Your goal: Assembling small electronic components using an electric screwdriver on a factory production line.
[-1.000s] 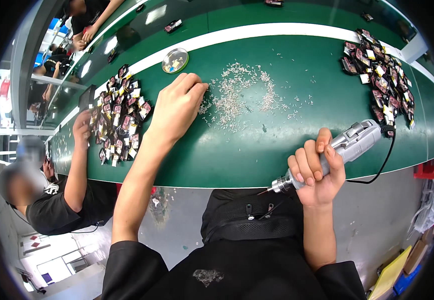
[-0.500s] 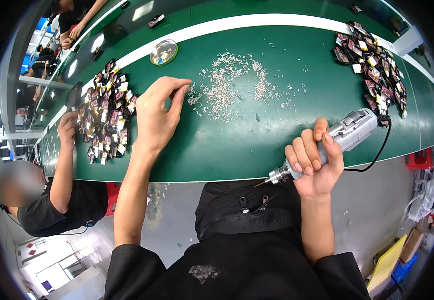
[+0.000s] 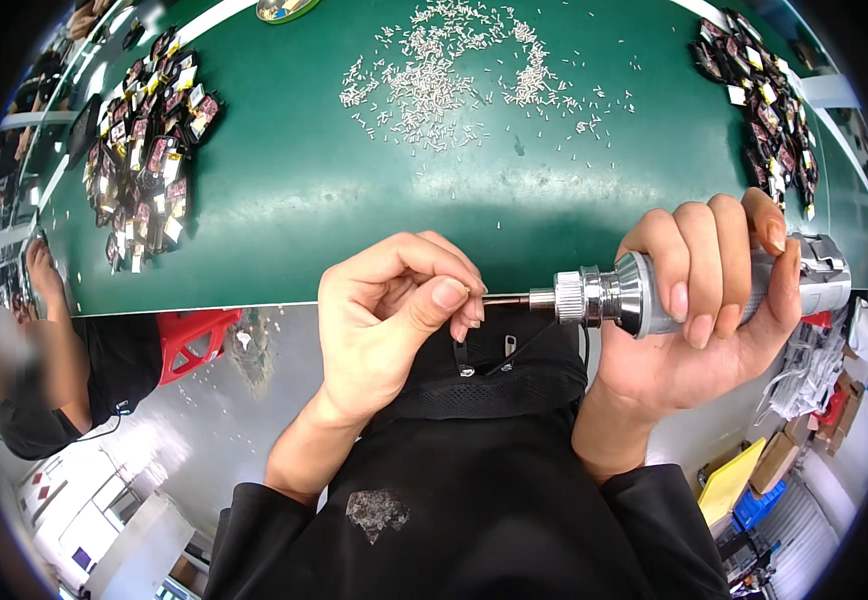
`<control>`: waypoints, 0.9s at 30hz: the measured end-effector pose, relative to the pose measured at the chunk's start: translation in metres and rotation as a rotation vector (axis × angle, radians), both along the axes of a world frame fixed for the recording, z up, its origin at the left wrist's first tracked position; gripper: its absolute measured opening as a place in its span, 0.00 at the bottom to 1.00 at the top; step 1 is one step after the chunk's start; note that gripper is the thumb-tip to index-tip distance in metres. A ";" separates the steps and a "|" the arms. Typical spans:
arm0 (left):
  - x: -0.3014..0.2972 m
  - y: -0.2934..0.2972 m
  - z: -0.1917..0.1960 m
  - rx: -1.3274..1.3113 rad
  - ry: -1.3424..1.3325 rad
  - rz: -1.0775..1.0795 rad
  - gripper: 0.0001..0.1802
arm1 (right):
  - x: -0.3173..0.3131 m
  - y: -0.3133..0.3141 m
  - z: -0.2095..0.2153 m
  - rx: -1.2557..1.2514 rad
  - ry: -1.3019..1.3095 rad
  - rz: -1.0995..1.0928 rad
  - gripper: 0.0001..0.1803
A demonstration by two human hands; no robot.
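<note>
My right hand (image 3: 704,290) is wrapped around a silver electric screwdriver (image 3: 644,293), held level with its thin bit (image 3: 506,299) pointing left. At the tip of that bit, the thumb and index finger of my left hand (image 3: 394,310) are pinched together. Whatever lies between those fingertips is too small to make out. Both hands are at the near edge of the green table (image 3: 284,240). Beyond them, a loose scatter of small silver screws (image 3: 429,95) is spread over the tabletop.
Heaps of small black devices with white tags lie at the left (image 3: 144,150) and right (image 3: 769,130). A round dish (image 3: 284,8) stands at the far edge of view. On the left another person sits near a red stool (image 3: 194,340). A black bag (image 3: 474,380) is at my lap.
My left hand has come back from the edge of the screws to the bit's tip. My right hand has turned the screwdriver level and raised it. The view has shifted closer to the table's near edge.
</note>
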State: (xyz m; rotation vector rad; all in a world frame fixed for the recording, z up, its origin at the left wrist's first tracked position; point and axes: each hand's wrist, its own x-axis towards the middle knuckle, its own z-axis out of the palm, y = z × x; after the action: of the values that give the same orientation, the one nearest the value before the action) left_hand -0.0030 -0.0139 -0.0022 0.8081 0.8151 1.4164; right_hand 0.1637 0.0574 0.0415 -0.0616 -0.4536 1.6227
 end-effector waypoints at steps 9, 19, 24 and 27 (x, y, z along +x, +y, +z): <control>0.008 -0.004 -0.001 -0.018 -0.051 -0.008 0.04 | -0.002 -0.005 0.001 -0.024 -0.043 -0.044 0.07; 0.013 0.001 0.002 0.147 0.484 0.161 0.03 | -0.001 -0.004 0.000 0.078 -0.199 -0.088 0.07; 0.023 -0.002 0.002 -0.019 0.306 0.115 0.04 | 0.007 -0.002 -0.011 -0.007 -0.132 -0.101 0.08; 0.023 0.001 -0.003 0.062 0.455 0.136 0.06 | 0.009 -0.001 -0.013 0.000 -0.131 -0.112 0.07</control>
State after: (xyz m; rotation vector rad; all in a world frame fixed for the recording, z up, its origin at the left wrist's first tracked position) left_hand 0.0201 -0.0127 -0.0050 1.1640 1.1951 1.4003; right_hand 0.1729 0.0565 0.0287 -0.1911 -0.5419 1.5134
